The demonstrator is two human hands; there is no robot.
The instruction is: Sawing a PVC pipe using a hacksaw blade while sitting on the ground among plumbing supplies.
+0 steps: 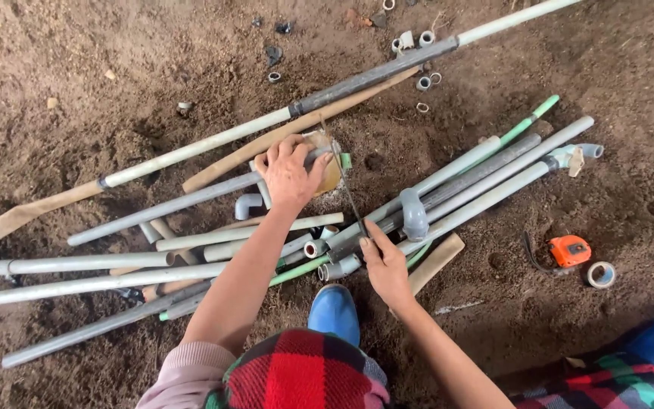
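Note:
My left hand (291,168) presses down on a grey plastic pipe (183,201) where it lies across a small wooden block (331,176). My right hand (385,265) grips the handle end of a thin hacksaw blade (346,188) that runs up to the pipe beside my left fingers. A short green-ended pipe piece (346,160) sticks out just past the block. My blue boot (334,312) rests on the soil between my arms.
Several grey, white and green pipes (486,182) and elbow fittings (413,215) lie in a heap on the bare soil. A long pipe (281,115) crosses diagonally above. An orange tape measure (569,251) and a tape roll (600,274) sit at the right. Small ring fittings (422,83) lie scattered above.

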